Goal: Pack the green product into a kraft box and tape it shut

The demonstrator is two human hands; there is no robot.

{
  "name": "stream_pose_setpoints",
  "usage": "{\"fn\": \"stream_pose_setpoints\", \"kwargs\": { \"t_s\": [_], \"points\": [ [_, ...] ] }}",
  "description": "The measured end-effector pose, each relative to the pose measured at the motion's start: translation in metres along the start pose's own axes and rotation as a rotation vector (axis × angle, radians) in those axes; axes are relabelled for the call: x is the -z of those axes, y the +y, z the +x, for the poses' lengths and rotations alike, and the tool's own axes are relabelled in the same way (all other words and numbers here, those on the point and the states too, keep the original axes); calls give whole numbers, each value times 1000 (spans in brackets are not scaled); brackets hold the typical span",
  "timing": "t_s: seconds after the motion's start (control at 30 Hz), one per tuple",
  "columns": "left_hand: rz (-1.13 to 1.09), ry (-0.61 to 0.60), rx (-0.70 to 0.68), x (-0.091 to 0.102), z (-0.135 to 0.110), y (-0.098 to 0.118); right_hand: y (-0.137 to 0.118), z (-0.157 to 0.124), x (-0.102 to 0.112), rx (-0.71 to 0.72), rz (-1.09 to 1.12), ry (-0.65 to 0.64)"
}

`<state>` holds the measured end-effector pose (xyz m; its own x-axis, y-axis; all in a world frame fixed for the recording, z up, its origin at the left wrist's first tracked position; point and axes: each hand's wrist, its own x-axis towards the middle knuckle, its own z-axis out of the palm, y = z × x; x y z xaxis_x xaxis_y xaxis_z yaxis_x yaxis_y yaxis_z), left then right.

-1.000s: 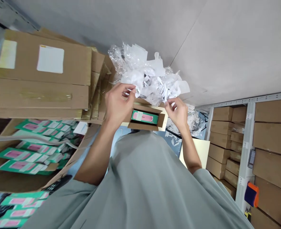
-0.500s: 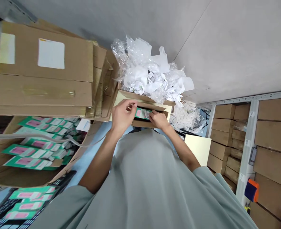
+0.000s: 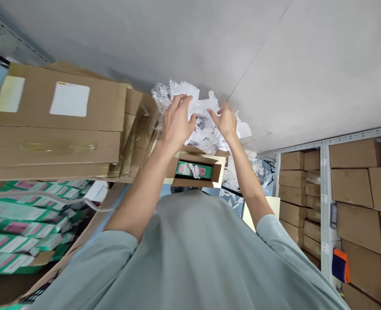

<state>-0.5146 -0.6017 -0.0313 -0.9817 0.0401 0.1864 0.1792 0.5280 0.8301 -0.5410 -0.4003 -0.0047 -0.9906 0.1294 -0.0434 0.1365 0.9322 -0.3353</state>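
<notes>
My left hand is over the left part of a heap of crumpled white paper and clear plastic wrap, fingers apart. Across from it, my right hand hovers at the heap's right side with thumb and fingers spread. Neither hand visibly grips any paper; whether the fingertips touch it I cannot tell. Below them stands an open cardboard box. Inside lies a green-and-pink package with a crumpled scrap of white paper on top.
Flattened cartons are stacked at left, above a large carton of green-and-pink packages. A white cable crosses that carton. More shredded paper lies at right, near shelves of brown boxes. A grey wall rises behind.
Both hands have left the open box and moved up to the paper heap, spreading their fingers. The package in the box is now in plain view. The camera view has shifted too.
</notes>
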Motion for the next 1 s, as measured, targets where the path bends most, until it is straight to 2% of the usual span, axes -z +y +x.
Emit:
{"fn": "stream_pose_setpoints", "kwargs": {
  "t_s": [0.1,0.2,0.27,0.4,0.57,0.67,0.73,0.83,0.93,1.0],
  "points": [
    [87,-78,41,-21,26,-13,-5,27,-9,-73,-51,-134],
    [177,-188,106,-29,29,-25,1,23,-8,-46,-49,-125],
    [184,-204,143,-29,23,-28,9,11,0,-38,2,-45],
    [130,-143,148,-28,12,-28,26,-21,22,-9,168,62],
    [87,-144,-5,-36,17,-31,32,-60,35,28,345,61],
    [68,-191,-19,-38,21,-28,34,-85,41,16,473,78],
    [49,-187,-13,-33,17,-18,35,-106,50,-11,545,98],
    [-41,-174,-30,-11,-4,6,36,-145,67,-50,633,104],
    [-207,-250,1,18,-45,27,38,-187,80,-68,765,33],
    [-349,-363,53,33,-77,32,42,-210,78,-94,872,-75]
  ]
}}
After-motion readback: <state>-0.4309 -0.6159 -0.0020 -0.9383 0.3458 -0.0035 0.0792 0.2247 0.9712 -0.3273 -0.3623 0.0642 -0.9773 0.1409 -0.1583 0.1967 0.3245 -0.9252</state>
